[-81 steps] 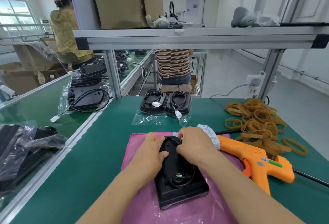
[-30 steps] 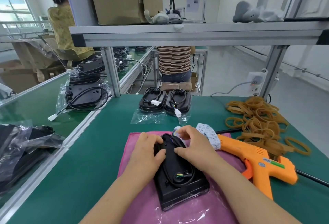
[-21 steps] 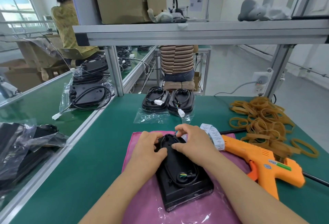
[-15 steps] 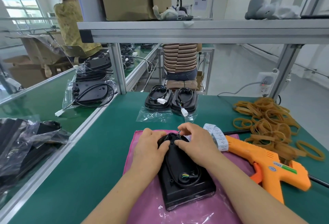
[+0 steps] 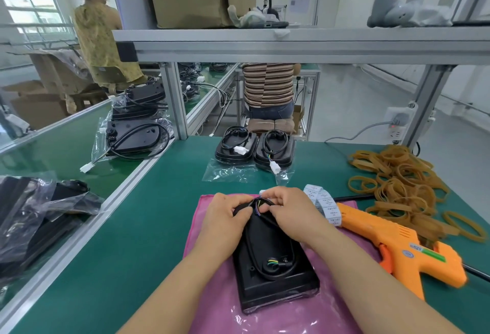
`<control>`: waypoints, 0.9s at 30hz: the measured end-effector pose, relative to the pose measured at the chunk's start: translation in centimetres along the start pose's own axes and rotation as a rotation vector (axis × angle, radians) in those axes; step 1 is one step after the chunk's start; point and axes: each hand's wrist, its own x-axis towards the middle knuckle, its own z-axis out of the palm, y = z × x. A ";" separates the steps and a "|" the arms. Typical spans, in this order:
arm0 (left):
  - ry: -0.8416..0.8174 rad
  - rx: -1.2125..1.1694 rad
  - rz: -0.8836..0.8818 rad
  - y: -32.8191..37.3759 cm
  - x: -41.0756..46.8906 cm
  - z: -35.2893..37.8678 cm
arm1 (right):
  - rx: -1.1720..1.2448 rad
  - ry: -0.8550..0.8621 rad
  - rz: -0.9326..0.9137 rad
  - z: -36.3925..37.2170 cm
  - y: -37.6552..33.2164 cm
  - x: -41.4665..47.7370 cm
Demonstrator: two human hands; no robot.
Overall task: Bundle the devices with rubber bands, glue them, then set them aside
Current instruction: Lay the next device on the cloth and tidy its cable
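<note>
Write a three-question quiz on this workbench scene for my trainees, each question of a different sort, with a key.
1. True or false: the orange glue gun lies right of the black device.
2. What lies piled beyond the glue gun? A) screws B) rubber bands C) gloves
3. Fill in: the left hand grips the device while the right hand pinches its black ____.
Key: 1 true; 2 B; 3 cable
</note>
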 end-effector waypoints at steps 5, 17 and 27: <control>0.047 0.045 -0.034 -0.1 0.5 0.1 | -0.106 -0.014 -0.088 0.5 0.5 0.3; 0.193 0.122 -0.104 -0.2 0.2 1.3 | -0.218 0.067 -0.137 0.9 0.7 0.0; 0.124 0.166 -0.167 0.4 1.4 1.0 | -0.273 0.176 -0.141 0.9 0.5 0.8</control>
